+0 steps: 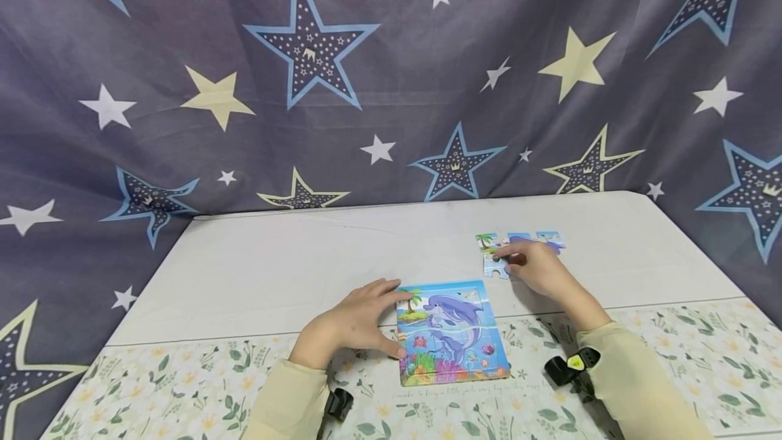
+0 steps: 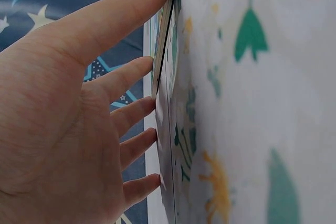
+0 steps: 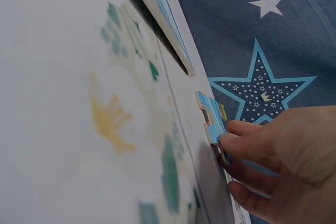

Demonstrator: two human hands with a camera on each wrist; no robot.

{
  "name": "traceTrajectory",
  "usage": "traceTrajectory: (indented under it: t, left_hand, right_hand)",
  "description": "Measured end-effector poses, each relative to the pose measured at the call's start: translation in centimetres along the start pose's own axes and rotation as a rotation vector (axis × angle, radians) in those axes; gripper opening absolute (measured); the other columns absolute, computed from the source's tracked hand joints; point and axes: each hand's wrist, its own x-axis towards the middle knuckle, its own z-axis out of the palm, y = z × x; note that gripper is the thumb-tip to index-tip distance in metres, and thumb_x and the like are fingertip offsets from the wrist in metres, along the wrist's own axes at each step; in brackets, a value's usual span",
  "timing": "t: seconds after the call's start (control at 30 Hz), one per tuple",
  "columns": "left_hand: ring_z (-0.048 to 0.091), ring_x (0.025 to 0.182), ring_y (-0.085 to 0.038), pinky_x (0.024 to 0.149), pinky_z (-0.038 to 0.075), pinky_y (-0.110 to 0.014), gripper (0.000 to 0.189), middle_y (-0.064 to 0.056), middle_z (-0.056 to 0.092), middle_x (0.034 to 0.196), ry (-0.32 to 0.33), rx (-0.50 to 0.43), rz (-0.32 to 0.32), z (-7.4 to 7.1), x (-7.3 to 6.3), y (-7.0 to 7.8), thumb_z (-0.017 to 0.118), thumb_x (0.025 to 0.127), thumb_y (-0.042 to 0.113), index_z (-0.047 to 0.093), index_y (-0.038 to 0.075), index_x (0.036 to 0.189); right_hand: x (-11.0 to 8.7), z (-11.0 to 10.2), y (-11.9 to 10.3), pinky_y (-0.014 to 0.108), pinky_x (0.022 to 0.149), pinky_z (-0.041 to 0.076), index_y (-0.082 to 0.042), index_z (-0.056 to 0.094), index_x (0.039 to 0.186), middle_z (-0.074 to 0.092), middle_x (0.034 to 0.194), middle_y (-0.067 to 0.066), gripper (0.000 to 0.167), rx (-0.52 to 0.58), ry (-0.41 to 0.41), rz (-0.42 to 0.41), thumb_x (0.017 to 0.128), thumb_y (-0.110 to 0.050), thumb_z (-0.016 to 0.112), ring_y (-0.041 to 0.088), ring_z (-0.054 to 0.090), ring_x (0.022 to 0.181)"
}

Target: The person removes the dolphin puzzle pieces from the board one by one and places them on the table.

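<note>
A square dolphin jigsaw puzzle [image 1: 455, 335] lies in its tray near the table's middle. Along its left edge rests my left hand [image 1: 354, 323], fingers spread, with the index finger over the upper left corner and the thumb at the lower left side. The left wrist view shows that thumb [image 2: 126, 11] against the board's edge. Farther back on the right, my right hand [image 1: 540, 270] pinches a light blue puzzle piece [image 1: 495, 267] between thumb and fingers. That piece [image 3: 212, 121] lies close to the tabletop. Just behind it, a palm tree piece [image 1: 486, 240] lies beside others partly hidden by the hand.
White cloth covers the back of the table [image 1: 318, 257], and a floral cloth [image 1: 183, 386] covers the front. Behind stands a dark curtain [image 1: 379, 87] printed with stars. Each wrist wears a small black camera strap.
</note>
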Motion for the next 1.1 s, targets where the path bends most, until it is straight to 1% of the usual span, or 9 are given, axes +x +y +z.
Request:
traceTrajectory:
  t: [0.13,0.3,0.47,0.57,0.67,0.77,0.9,1.0,1.1]
  left_hand:
    - [0.015,0.149,-0.036,0.117,0.012,-0.062,0.093,-0.011,0.022,0.162,-0.001,0.003,-0.001,0.0,0.0,-0.1,0.085,0.074,0.046,0.042,0.017,0.152]
    - [0.015,0.149,-0.036,0.117,0.012,-0.062,0.093,-0.011,0.022,0.162,-0.001,0.005,-0.001,0.0,0.0,-0.1,0.085,0.075,0.046,0.042,0.017,0.152]
    - [0.015,0.149,-0.036,0.117,0.012,-0.062,0.094,-0.011,0.022,0.162,-0.003,0.008,0.000,0.0,0.0,-0.1,0.085,0.074,0.046,0.041,0.017,0.152]
    - [0.015,0.149,-0.036,0.117,0.012,-0.062,0.094,-0.011,0.022,0.162,-0.003,0.009,0.000,0.0,0.1,-0.1,0.085,0.075,0.046,0.041,0.017,0.152]
    - [0.015,0.149,-0.036,0.117,0.012,-0.062,0.093,-0.011,0.022,0.162,-0.002,0.010,0.002,0.0,0.1,-0.1,0.085,0.075,0.046,0.041,0.016,0.152]
    - [0.015,0.149,-0.036,0.117,0.012,-0.062,0.093,-0.011,0.022,0.162,-0.003,0.013,0.003,0.0,0.1,-0.1,0.085,0.075,0.046,0.041,0.016,0.152]
    - [0.014,0.149,-0.036,0.117,0.012,-0.062,0.093,-0.012,0.022,0.162,-0.004,0.014,0.000,0.0,0.1,-0.1,0.084,0.075,0.046,0.041,0.016,0.152]
    - [0.014,0.149,-0.036,0.117,0.012,-0.062,0.093,-0.012,0.022,0.162,-0.004,0.010,-0.002,0.0,0.1,-0.1,0.084,0.075,0.046,0.041,0.016,0.152]
    - [0.014,0.149,-0.036,0.117,0.012,-0.062,0.093,-0.012,0.022,0.162,-0.004,0.010,-0.002,0.0,0.1,0.0,0.084,0.075,0.046,0.042,0.016,0.152]
  right_hand:
    - [0.1,0.0,-0.1,0.041,0.071,0.056,0.002,0.071,0.116,0.066,0.113,0.023,0.030,-0.014,-0.022,-0.010,0.088,0.010,0.064,0.031,0.065,0.089]
    - [0.1,0.0,-0.2,0.038,0.068,0.054,0.002,0.070,0.117,0.066,0.111,0.022,0.033,-0.001,-0.032,-0.008,0.086,0.012,0.064,0.029,0.063,0.086]
    - [0.1,-0.1,-0.3,0.041,0.071,0.056,0.003,0.068,0.118,0.067,0.111,0.021,0.031,0.019,-0.023,0.001,0.089,0.008,0.065,0.034,0.064,0.092]
    - [0.0,-0.2,-0.6,0.039,0.070,0.057,0.001,0.068,0.119,0.068,0.112,0.020,0.028,0.040,-0.019,0.001,0.091,0.003,0.065,0.035,0.064,0.096]
    - [0.0,-0.3,-1.1,0.034,0.065,0.055,0.001,0.068,0.117,0.069,0.107,0.016,0.025,0.067,-0.015,-0.031,0.093,0.001,0.065,0.033,0.065,0.094]
    - [0.1,-0.2,-1.8,0.029,0.061,0.052,0.003,0.068,0.115,0.070,0.097,0.011,0.022,0.104,-0.024,-0.067,0.093,0.001,0.064,0.027,0.065,0.088]
    - [0.1,0.0,-2.8,0.029,0.064,0.052,0.005,0.068,0.113,0.069,0.089,0.007,0.021,0.131,-0.053,-0.105,0.092,0.001,0.066,0.024,0.064,0.083]
    - [0.0,0.2,-3.5,0.029,0.066,0.051,0.004,0.068,0.112,0.068,0.088,0.005,0.021,0.120,-0.079,-0.127,0.092,-0.001,0.067,0.021,0.063,0.082]
    - [-0.3,0.4,-4.1,0.029,0.065,0.051,0.002,0.068,0.113,0.067,0.090,0.003,0.021,0.111,-0.117,-0.137,0.093,-0.003,0.067,0.020,0.062,0.082]
